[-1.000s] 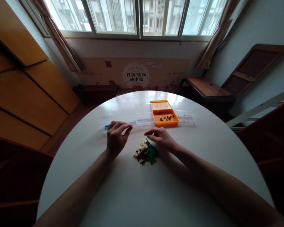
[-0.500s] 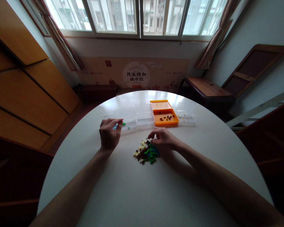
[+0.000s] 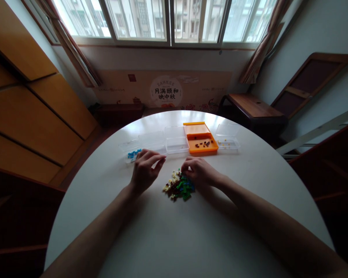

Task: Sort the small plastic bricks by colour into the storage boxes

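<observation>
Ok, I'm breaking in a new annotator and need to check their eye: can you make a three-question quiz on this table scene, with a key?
1. What color is the open box that holds dark brown pieces?
2. True or false: the right hand is nearer the mixed pile than the left hand is.
3. The small pieces in the leftmost clear box are mostly: A) red, B) blue, C) black.

Key: 1. Orange; 2. True; 3. B.
</observation>
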The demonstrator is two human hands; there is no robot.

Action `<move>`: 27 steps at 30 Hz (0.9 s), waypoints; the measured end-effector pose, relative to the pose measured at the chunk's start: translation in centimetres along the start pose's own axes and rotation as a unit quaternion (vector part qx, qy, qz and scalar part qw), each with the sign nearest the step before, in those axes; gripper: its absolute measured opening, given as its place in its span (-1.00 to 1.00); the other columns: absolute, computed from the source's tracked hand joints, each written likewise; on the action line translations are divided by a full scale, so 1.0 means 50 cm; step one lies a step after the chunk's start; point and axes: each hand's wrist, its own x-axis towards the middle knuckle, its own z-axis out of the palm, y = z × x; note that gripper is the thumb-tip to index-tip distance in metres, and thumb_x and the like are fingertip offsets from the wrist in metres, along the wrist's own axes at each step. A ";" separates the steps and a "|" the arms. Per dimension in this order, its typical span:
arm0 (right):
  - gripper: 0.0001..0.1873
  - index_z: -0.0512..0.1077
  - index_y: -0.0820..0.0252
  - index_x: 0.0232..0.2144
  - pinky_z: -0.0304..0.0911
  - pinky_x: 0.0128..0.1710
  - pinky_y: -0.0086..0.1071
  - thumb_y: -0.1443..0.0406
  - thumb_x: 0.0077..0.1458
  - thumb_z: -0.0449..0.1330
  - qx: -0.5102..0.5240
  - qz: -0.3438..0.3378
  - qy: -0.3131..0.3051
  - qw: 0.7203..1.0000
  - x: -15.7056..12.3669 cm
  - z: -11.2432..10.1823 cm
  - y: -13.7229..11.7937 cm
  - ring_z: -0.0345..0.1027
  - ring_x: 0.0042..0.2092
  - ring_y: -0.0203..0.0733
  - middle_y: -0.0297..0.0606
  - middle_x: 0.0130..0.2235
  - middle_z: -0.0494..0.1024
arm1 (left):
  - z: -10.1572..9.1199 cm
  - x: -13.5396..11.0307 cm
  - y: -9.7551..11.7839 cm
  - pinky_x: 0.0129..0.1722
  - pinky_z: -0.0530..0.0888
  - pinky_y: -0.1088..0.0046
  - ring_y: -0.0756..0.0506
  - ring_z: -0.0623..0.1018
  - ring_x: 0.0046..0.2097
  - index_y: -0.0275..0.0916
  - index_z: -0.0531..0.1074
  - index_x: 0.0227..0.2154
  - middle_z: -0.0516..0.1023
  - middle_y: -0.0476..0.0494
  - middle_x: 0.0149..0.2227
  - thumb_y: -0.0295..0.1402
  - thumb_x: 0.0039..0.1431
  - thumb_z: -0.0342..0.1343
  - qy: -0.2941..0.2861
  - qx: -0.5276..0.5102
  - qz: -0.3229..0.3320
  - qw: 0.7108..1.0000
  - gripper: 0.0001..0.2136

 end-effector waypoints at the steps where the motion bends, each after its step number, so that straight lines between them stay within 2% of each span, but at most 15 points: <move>1: -0.89 0.54 0.24 -0.42 0.19 -0.31 -0.46 0.48 0.01 0.23 0.008 0.002 0.008 1.000 0.000 0.001 0.004 0.33 -0.37 -0.34 -0.29 -0.35 0.51 | 0.002 -0.001 0.004 -0.23 0.39 0.34 -0.06 0.43 -0.29 -0.18 0.53 -0.33 0.55 -0.06 -0.37 -0.39 0.15 0.17 -0.012 -0.003 0.016 1.000 -0.94; 6: -0.92 0.51 0.25 -0.38 0.19 -0.32 -0.46 0.40 0.08 0.20 0.096 0.008 0.028 0.995 0.010 0.007 0.015 0.30 -0.36 -0.33 -0.30 -0.38 0.50 | 0.013 -0.004 0.021 -0.22 0.34 0.34 -0.06 0.43 -0.27 -0.15 0.51 -0.27 0.56 -0.05 -0.34 -0.34 0.15 0.19 -0.076 -0.002 0.093 0.993 -0.91; 9: -0.90 0.50 0.26 -0.38 0.19 -0.34 -0.45 0.35 0.10 0.18 0.135 0.017 0.022 0.990 0.016 0.009 0.008 0.28 -0.38 -0.33 -0.32 -0.41 0.48 | 0.013 -0.003 0.024 -0.23 0.31 0.35 -0.06 0.42 -0.28 -0.14 0.50 -0.29 0.56 -0.03 -0.36 -0.35 0.17 0.17 -0.089 0.001 0.121 0.989 -0.94; 18: -0.87 0.51 0.26 -0.39 0.21 -0.32 -0.44 0.31 0.10 0.18 0.159 0.030 0.036 0.986 0.021 0.023 0.000 0.30 -0.37 -0.30 -0.31 -0.42 0.49 | 0.008 -0.002 0.028 -0.23 0.28 0.36 -0.04 0.40 -0.29 -0.14 0.49 -0.37 0.55 -0.01 -0.38 -0.38 0.21 0.13 -0.097 0.014 0.134 0.986 -0.93; 22: -0.88 0.54 0.22 -0.30 0.23 -0.30 -0.42 0.35 0.09 0.20 0.105 0.029 0.082 0.991 0.014 0.027 0.012 0.31 -0.37 -0.32 -0.28 -0.33 0.50 | 0.011 -0.005 0.019 -0.22 0.29 0.35 -0.06 0.40 -0.29 -0.14 0.49 -0.38 0.56 0.00 -0.40 -0.38 0.18 0.16 -0.059 0.047 0.100 0.992 -0.95; 24: -0.82 0.55 0.20 -0.25 0.23 -0.27 -0.41 0.41 0.07 0.21 0.058 0.039 0.096 0.993 0.007 0.030 0.019 0.33 -0.35 -0.32 -0.26 -0.27 0.50 | 0.014 -0.007 0.009 -0.23 0.30 0.34 -0.07 0.40 -0.30 -0.14 0.50 -0.39 0.55 0.00 -0.42 -0.37 0.16 0.18 -0.018 0.076 0.056 0.995 -0.97; 27: -0.80 0.56 0.16 -0.26 0.22 -0.24 -0.41 0.44 0.04 0.22 0.004 0.032 0.085 0.996 -0.005 0.034 0.026 0.37 -0.31 -0.29 -0.26 -0.25 0.51 | 0.017 -0.009 -0.007 -0.23 0.31 0.32 -0.09 0.40 -0.30 -0.15 0.51 -0.41 0.55 -0.02 -0.43 -0.34 0.14 0.19 0.039 0.120 -0.020 0.992 -0.95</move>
